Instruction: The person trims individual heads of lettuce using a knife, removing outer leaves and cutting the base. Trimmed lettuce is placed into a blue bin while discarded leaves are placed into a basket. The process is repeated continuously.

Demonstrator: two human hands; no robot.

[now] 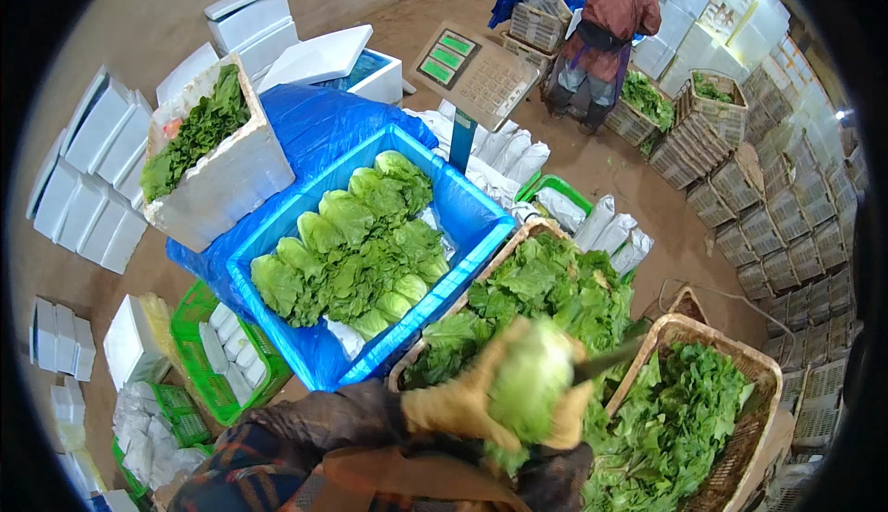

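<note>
My left hand (461, 401), in a tan work glove, grips a green head of lettuce (533, 379), blurred by motion. On the lettuce's other side my right hand (572, 408), also gloved, is pressed against it; a dark knife blade (610, 361) sticks out to the right beside this hand, its handle hidden. Below the lettuce lies a basket full of leafy lettuce (548, 283). To the left, lettuce heads (347, 234) lie in rows in a blue plastic bin (479, 252), with white wrapping under them. A scale display with keypad (475, 75) stands behind the bin.
Loose leaves fill a tan plastic basket (770, 373) at right. A foam box (222, 186) with greens stands left, a green crate (229, 411) with white packets below it. Foam boxes (90, 214) are stacked far left, crates (784, 234) far right. A co-worker (610, 19) stands at the back.
</note>
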